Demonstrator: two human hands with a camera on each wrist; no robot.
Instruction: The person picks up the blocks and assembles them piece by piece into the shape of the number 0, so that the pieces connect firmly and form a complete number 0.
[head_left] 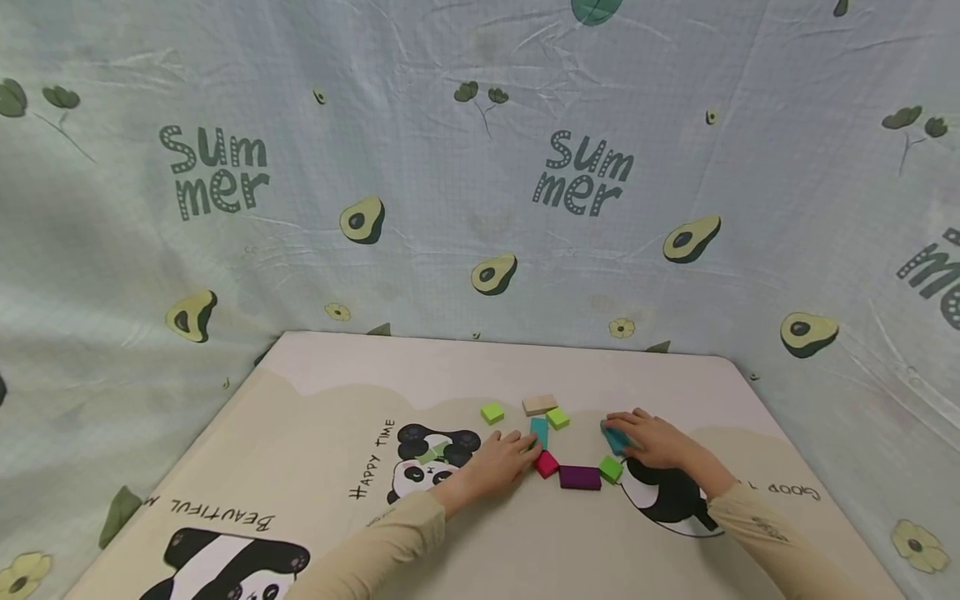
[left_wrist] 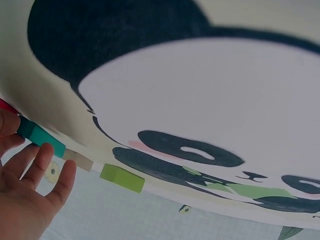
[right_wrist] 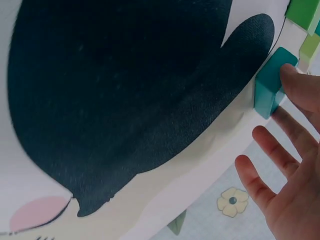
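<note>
In the head view my left hand [head_left: 501, 462] reaches to the lower end of a teal block [head_left: 538, 432]. Thumb and index finger pinch that end in the left wrist view, while the other fingers spread apart. My right hand [head_left: 654, 442] holds a second teal block [head_left: 615, 437]; the right wrist view shows this block [right_wrist: 272, 82] between thumb and index finger. A red block [head_left: 546, 464] lies below the first teal block, with a purple block [head_left: 580, 477] beside it. A green block [head_left: 611, 469] sits at the purple one's right end.
Behind the left hand's block lie a plain wooden block [head_left: 540, 405] and a lime block [head_left: 558, 417]. Another lime block [head_left: 492, 412] lies apart to the left. The table [head_left: 322, 417] has printed pandas; a patterned curtain [head_left: 420, 167] hangs behind it.
</note>
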